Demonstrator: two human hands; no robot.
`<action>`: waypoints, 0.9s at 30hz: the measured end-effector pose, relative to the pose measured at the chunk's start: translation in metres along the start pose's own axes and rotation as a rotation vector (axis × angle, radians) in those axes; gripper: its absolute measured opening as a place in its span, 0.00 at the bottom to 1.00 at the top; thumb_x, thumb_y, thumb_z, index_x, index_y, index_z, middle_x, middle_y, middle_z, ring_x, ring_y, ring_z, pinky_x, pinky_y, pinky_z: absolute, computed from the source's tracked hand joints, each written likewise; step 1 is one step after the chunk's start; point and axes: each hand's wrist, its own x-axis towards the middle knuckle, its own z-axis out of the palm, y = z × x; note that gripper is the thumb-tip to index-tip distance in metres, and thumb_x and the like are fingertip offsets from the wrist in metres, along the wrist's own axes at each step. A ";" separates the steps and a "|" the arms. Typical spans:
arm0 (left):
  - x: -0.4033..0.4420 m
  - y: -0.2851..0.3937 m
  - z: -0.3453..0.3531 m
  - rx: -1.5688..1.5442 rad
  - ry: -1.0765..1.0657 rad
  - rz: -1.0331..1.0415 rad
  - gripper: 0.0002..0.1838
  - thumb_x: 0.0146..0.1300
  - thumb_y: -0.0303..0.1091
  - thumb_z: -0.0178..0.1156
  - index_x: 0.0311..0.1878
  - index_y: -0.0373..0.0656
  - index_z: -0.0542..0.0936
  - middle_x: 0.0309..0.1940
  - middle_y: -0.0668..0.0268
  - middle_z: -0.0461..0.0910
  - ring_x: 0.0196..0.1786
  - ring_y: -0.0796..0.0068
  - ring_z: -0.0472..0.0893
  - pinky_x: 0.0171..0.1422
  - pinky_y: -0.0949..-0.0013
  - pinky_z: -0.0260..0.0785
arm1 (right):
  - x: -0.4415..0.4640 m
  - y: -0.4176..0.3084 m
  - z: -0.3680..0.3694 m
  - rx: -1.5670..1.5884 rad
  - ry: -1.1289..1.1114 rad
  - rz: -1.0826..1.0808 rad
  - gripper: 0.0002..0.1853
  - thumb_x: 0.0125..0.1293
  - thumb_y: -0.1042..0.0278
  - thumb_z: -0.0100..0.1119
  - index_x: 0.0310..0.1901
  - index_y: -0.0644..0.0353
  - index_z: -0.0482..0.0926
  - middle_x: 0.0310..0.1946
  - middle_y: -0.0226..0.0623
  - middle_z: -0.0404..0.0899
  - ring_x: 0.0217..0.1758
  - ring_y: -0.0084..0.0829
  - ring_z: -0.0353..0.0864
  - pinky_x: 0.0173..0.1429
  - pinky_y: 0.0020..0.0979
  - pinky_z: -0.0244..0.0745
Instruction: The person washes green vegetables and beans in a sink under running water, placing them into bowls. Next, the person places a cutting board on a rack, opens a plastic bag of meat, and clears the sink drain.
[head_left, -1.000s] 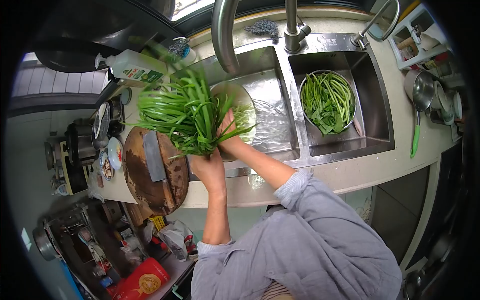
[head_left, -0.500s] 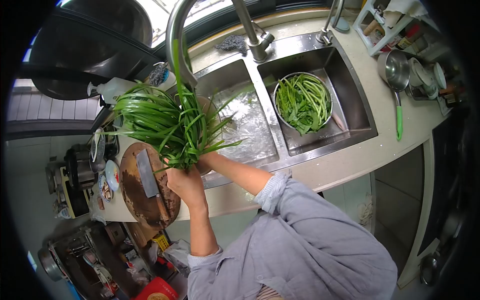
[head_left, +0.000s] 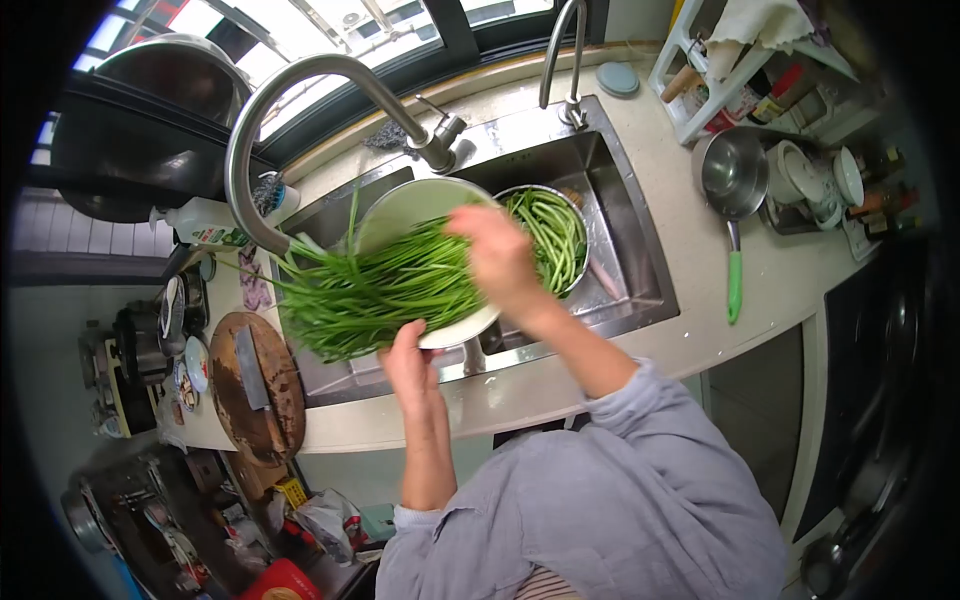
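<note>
A large bunch of garlic chives (head_left: pixel 390 285) lies across a pale bowl (head_left: pixel 405 200), its long leaves hanging over the left side. My left hand (head_left: pixel 408 368) grips the bowl's near rim from below, thumb up by the leaves. Above the bowl's right part is my right hand (head_left: pixel 503 262), smeared by motion; its fingers are bent near the chives' right ends, and whether they hold any is unclear. Just right of it, a round metal bowl of cut greens and long green stalks (head_left: pixel 556 238) stands in the right sink basin, partly hidden by my hand and the pale bowl.
A tall curved faucet (head_left: pixel 335 65) arches over the sink (head_left: pixel 640 290). On the left, a cleaver (head_left: pixel 250 370) lies on a round wooden chopping board (head_left: pixel 230 405). A saucepan with a green handle (head_left: pixel 733 180) rests on the right counter, beside stacked bowls (head_left: pixel 800 180).
The chives, held up in my hands before, now lie across the pale bowl. My left hand has gone to its rim, my right hand rightward. The camera view has shifted.
</note>
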 end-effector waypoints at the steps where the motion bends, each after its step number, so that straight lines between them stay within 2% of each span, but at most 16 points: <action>1: -0.004 -0.013 0.019 -0.037 -0.026 0.013 0.16 0.47 0.22 0.58 0.42 0.33 0.73 0.31 0.61 0.78 0.24 0.73 0.78 0.15 0.77 0.70 | 0.006 0.028 -0.024 0.061 0.095 0.130 0.18 0.51 0.88 0.42 0.42 0.65 0.77 0.42 0.44 0.77 0.41 0.34 0.78 0.49 0.32 0.74; 2: -0.010 -0.026 0.036 -0.070 -0.048 0.023 0.16 0.47 0.22 0.58 0.42 0.33 0.73 0.31 0.61 0.77 0.24 0.74 0.78 0.15 0.77 0.70 | 0.018 0.044 -0.052 0.118 0.126 0.393 0.18 0.53 0.87 0.41 0.44 0.64 0.76 0.42 0.42 0.77 0.40 0.30 0.78 0.46 0.29 0.75; 3: -0.017 -0.035 0.053 -0.050 -0.028 -0.007 0.16 0.47 0.22 0.57 0.42 0.32 0.73 0.31 0.61 0.77 0.23 0.73 0.78 0.15 0.77 0.70 | 0.033 0.063 -0.075 0.016 0.155 0.521 0.18 0.56 0.84 0.40 0.48 0.65 0.74 0.43 0.44 0.77 0.42 0.31 0.78 0.44 0.30 0.76; 4: -0.023 -0.042 0.069 -0.029 -0.014 -0.035 0.16 0.47 0.22 0.57 0.42 0.31 0.73 0.31 0.61 0.77 0.23 0.73 0.78 0.14 0.77 0.70 | 0.039 0.108 -0.088 -0.206 0.211 0.350 0.18 0.58 0.78 0.43 0.51 0.66 0.72 0.44 0.47 0.76 0.45 0.36 0.77 0.49 0.32 0.74; 5: -0.024 -0.053 0.079 -0.041 -0.018 -0.070 0.16 0.47 0.22 0.56 0.42 0.31 0.73 0.31 0.61 0.77 0.23 0.73 0.78 0.14 0.77 0.70 | 0.049 0.140 -0.099 -0.335 0.186 0.358 0.20 0.59 0.73 0.46 0.54 0.64 0.70 0.49 0.49 0.75 0.50 0.41 0.75 0.56 0.34 0.69; 6: -0.025 -0.063 0.085 -0.059 -0.042 -0.097 0.17 0.47 0.21 0.56 0.43 0.30 0.72 0.32 0.60 0.78 0.23 0.72 0.78 0.13 0.77 0.70 | 0.054 0.175 -0.102 -0.334 0.219 0.284 0.23 0.58 0.71 0.47 0.57 0.62 0.69 0.53 0.50 0.72 0.54 0.45 0.73 0.59 0.35 0.65; 8: -0.024 -0.079 0.096 -0.080 -0.034 -0.130 0.17 0.47 0.21 0.55 0.44 0.30 0.72 0.33 0.59 0.78 0.23 0.72 0.78 0.13 0.77 0.69 | 0.066 0.203 -0.107 -0.282 -0.002 0.431 0.23 0.58 0.71 0.46 0.58 0.59 0.69 0.53 0.51 0.72 0.54 0.44 0.73 0.58 0.35 0.66; 10: -0.018 -0.098 0.101 -0.078 -0.008 -0.080 0.18 0.48 0.22 0.55 0.45 0.31 0.72 0.34 0.59 0.78 0.24 0.72 0.78 0.14 0.76 0.71 | 0.076 0.187 -0.108 -0.251 -0.120 0.571 0.21 0.56 0.71 0.45 0.53 0.63 0.72 0.48 0.53 0.74 0.50 0.49 0.73 0.56 0.40 0.67; 11: -0.018 -0.101 0.105 -0.093 -0.016 -0.069 0.18 0.48 0.22 0.55 0.45 0.32 0.72 0.34 0.60 0.78 0.24 0.72 0.78 0.15 0.76 0.71 | 0.078 0.180 -0.110 -0.314 -0.206 0.597 0.21 0.56 0.73 0.43 0.52 0.62 0.73 0.47 0.52 0.75 0.50 0.49 0.73 0.54 0.40 0.68; 12: -0.017 -0.103 0.108 -0.114 -0.013 -0.046 0.18 0.48 0.22 0.55 0.45 0.33 0.72 0.34 0.60 0.78 0.24 0.72 0.78 0.15 0.76 0.72 | 0.064 0.205 -0.101 -0.387 -0.104 0.109 0.20 0.54 0.76 0.43 0.50 0.62 0.75 0.45 0.50 0.76 0.49 0.48 0.74 0.53 0.41 0.68; 13: -0.015 -0.109 0.109 -0.127 0.007 -0.014 0.17 0.48 0.22 0.55 0.45 0.32 0.73 0.33 0.61 0.78 0.25 0.72 0.79 0.16 0.76 0.72 | 0.063 0.200 -0.100 -0.502 -0.160 -0.130 0.17 0.51 0.78 0.44 0.43 0.63 0.76 0.42 0.48 0.77 0.48 0.46 0.73 0.52 0.41 0.69; 15: -0.011 -0.112 0.115 -0.130 0.051 0.005 0.16 0.49 0.22 0.54 0.44 0.32 0.73 0.33 0.61 0.78 0.26 0.72 0.80 0.16 0.76 0.72 | 0.060 0.195 -0.095 -0.604 -0.220 -0.232 0.12 0.49 0.79 0.47 0.37 0.65 0.75 0.39 0.46 0.77 0.47 0.45 0.74 0.50 0.43 0.69; 20: 0.004 -0.132 0.116 -0.082 0.070 -0.048 0.15 0.50 0.23 0.53 0.43 0.32 0.73 0.32 0.59 0.78 0.25 0.72 0.79 0.17 0.77 0.70 | 0.050 0.184 -0.096 -0.851 -0.373 -0.112 0.20 0.53 0.78 0.48 0.50 0.59 0.75 0.55 0.36 0.71 0.61 0.34 0.65 0.56 0.38 0.66; 24: 0.008 -0.146 0.111 -0.069 0.075 -0.060 0.15 0.51 0.24 0.53 0.44 0.32 0.73 0.32 0.60 0.78 0.25 0.73 0.79 0.18 0.77 0.70 | 0.046 0.192 -0.098 -0.713 -0.419 -0.081 0.20 0.54 0.78 0.49 0.51 0.62 0.74 0.56 0.44 0.69 0.63 0.44 0.62 0.63 0.41 0.60; 25: 0.008 -0.148 0.109 -0.079 0.066 -0.025 0.15 0.52 0.25 0.54 0.44 0.32 0.73 0.33 0.60 0.78 0.25 0.73 0.79 0.18 0.77 0.70 | 0.044 0.188 -0.095 -0.615 -0.416 -0.016 0.19 0.54 0.77 0.50 0.50 0.64 0.74 0.55 0.48 0.69 0.63 0.48 0.61 0.65 0.42 0.57; 27: 0.008 -0.151 0.106 -0.089 0.061 -0.016 0.15 0.52 0.25 0.54 0.44 0.32 0.73 0.33 0.60 0.78 0.25 0.73 0.79 0.18 0.77 0.71 | 0.021 0.172 -0.090 -0.507 -0.432 -0.063 0.19 0.55 0.78 0.49 0.50 0.65 0.73 0.56 0.48 0.69 0.64 0.48 0.60 0.66 0.42 0.55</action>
